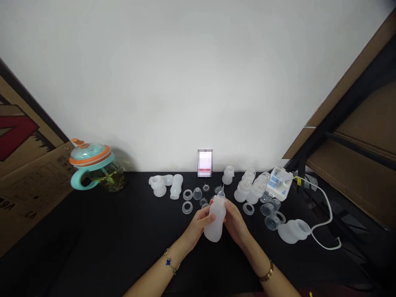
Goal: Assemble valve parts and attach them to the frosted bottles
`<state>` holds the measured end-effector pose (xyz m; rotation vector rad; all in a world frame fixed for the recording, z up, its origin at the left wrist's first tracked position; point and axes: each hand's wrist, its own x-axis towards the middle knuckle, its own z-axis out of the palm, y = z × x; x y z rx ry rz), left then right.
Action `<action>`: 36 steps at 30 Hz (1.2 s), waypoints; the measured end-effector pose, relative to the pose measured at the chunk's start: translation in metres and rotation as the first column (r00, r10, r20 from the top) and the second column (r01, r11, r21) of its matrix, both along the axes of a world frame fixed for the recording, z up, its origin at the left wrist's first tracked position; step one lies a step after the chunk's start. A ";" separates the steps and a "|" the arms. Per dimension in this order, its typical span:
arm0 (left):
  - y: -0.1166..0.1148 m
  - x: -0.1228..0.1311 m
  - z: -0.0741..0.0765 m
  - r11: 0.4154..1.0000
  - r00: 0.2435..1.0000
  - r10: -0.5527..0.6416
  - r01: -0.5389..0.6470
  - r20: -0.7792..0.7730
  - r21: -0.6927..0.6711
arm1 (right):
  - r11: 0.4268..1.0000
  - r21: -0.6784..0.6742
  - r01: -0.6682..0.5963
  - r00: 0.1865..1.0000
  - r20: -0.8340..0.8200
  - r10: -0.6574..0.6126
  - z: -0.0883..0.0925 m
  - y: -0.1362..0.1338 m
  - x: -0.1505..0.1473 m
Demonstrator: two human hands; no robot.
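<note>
Above the front part of the black table, a frosted white baby bottle [215,220] is held tilted, its narrower neck pointing away from me. My left hand [198,227] grips it from the left, thumb across its side. At the neck's right side, the fingers of my right hand [236,222] are closed against the bottle. A clear pointed piece, like a teat [221,192], shows just beyond the neck; whether it is seated in it I cannot tell. Close by on the left lie clear rings [187,207] and a small clear cap [197,193].
Frosted bottle bodies [177,186] lie at left, with assembled bottles [244,189] at right. Further right are a white box [279,183], a white cable [329,206] and clear cups [272,222]. A lidded jug [102,169] stands far left, near cardboard [27,198].
</note>
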<state>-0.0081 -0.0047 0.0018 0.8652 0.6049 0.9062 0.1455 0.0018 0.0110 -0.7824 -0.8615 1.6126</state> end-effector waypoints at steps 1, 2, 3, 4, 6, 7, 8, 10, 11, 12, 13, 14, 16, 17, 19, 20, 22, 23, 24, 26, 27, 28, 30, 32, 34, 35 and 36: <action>0.000 0.000 0.000 1.000 1.000 0.004 -0.004 -0.008 0.007 | 1.000 0.002 0.005 1.000 0.005 -0.005 0.000 0.000 0.000; 0.000 0.000 0.001 1.000 1.000 0.006 -0.006 -0.014 0.013 | 1.000 0.002 0.010 1.000 0.011 -0.010 -0.001 0.001 0.000; 0.000 0.001 0.001 1.000 1.000 0.011 -0.010 -0.020 0.018 | 1.000 0.001 0.012 1.000 0.015 -0.012 -0.001 0.001 0.001; 0.000 0.001 0.001 1.000 1.000 0.015 -0.014 -0.024 0.022 | 1.000 0.001 0.013 1.000 0.018 -0.013 -0.001 0.001 0.001; 0.000 0.001 0.001 0.999 0.999 0.025 -0.024 -0.032 0.030 | 1.000 0.003 0.008 1.000 0.022 -0.008 -0.002 0.001 0.001; 0.000 0.001 0.001 0.999 0.999 0.030 -0.029 -0.033 0.036 | 1.000 0.007 0.003 1.000 0.023 -0.003 -0.002 0.001 0.001; 0.000 0.002 0.002 0.998 0.999 0.036 -0.034 -0.035 0.044 | 1.000 0.009 -0.001 1.000 0.024 0.000 -0.002 0.002 0.001; 0.001 0.002 0.002 0.997 0.998 0.045 -0.042 -0.040 0.064 | 1.000 0.008 0.000 1.000 0.029 0.000 -0.002 0.002 0.001; 0.002 0.002 0.002 0.996 0.998 0.049 -0.046 -0.043 0.073 | 1.000 0.006 0.003 0.999 0.032 -0.003 -0.002 0.002 0.001; 0.002 0.002 0.002 0.996 0.998 0.053 -0.049 -0.045 0.081 | 1.000 0.006 0.007 0.999 0.033 -0.007 -0.002 0.002 0.001; 0.002 0.002 0.002 0.995 0.997 0.055 -0.051 -0.047 0.088 | 1.000 0.007 0.009 0.999 0.034 -0.010 -0.002 0.002 0.001; 0.003 0.002 0.002 0.994 0.997 0.058 -0.054 -0.047 0.094 | 1.000 0.009 0.012 0.999 0.035 -0.013 -0.002 0.003 0.001; 0.003 0.003 0.001 0.993 0.997 0.064 -0.060 -0.046 0.102 | 1.000 0.011 0.017 0.999 0.038 -0.018 -0.003 0.003 0.002; 0.003 0.003 0.001 0.993 0.997 0.068 -0.063 -0.047 0.102 | 1.000 0.011 0.018 0.999 0.041 -0.019 -0.004 0.004 0.002; 0.003 0.003 0.002 0.993 0.996 0.074 -0.069 -0.051 0.097 | 1.000 0.012 0.016 0.999 0.047 -0.016 -0.005 0.004 0.002; 0.002 0.003 0.003 0.993 0.996 0.076 -0.070 -0.053 0.094 | 1.000 0.014 0.012 0.999 0.049 -0.013 -0.006 0.004 0.002; 0.001 0.002 0.005 0.993 0.995 0.077 -0.071 -0.060 0.093 | 1.000 0.019 0.009 0.999 0.052 -0.010 -0.007 0.004 0.002; 0.001 0.002 0.005 0.993 0.995 0.077 -0.071 -0.064 0.093 | 1.000 0.020 0.010 0.999 0.053 -0.011 -0.007 0.004 0.002; 0.001 0.002 0.005 0.993 0.995 0.078 -0.072 -0.068 0.092 | 1.000 0.020 0.012 0.998 0.054 -0.013 -0.007 0.004 0.002; 0.000 0.002 0.005 0.994 0.994 0.079 -0.072 -0.075 0.086 | 1.000 0.021 0.019 0.998 0.058 -0.020 -0.006 0.004 0.002; 0.000 0.002 0.004 0.994 0.994 0.079 -0.073 -0.076 0.084 | 1.000 0.018 0.022 0.998 0.061 -0.023 -0.006 0.004 0.002; 0.000 0.001 0.003 0.994 0.994 0.080 -0.073 -0.073 0.083 | 1.000 0.014 0.025 0.998 0.065 -0.026 -0.005 0.004 0.001; 0.001 0.001 0.002 0.993 0.994 0.083 -0.077 -0.068 0.088 | 0.999 0.006 0.032 0.997 0.076 -0.033 -0.005 0.004 0.001; 0.002 0.002 0.002 0.992 0.994 0.088 -0.082 -0.070 0.094 | 0.999 0.002 0.035 0.996 0.083 -0.035 -0.006 0.005 0.001; 0.002 0.002 0.003 0.991 0.993 0.095 -0.088 -0.073 0.096 | 0.999 0.006 0.035 0.996 0.083 -0.035 -0.008 0.005 0.001; 0.002 0.002 0.004 0.991 0.993 0.097 -0.089 -0.073 0.096 | 0.999 0.011 0.034 0.996 0.081 -0.035 -0.008 0.005 0.002; 0.002 0.002 0.004 0.991 0.993 0.097 -0.090 -0.072 0.097 | 0.999 0.017 0.032 0.996 0.077 -0.034 -0.009 0.005 0.002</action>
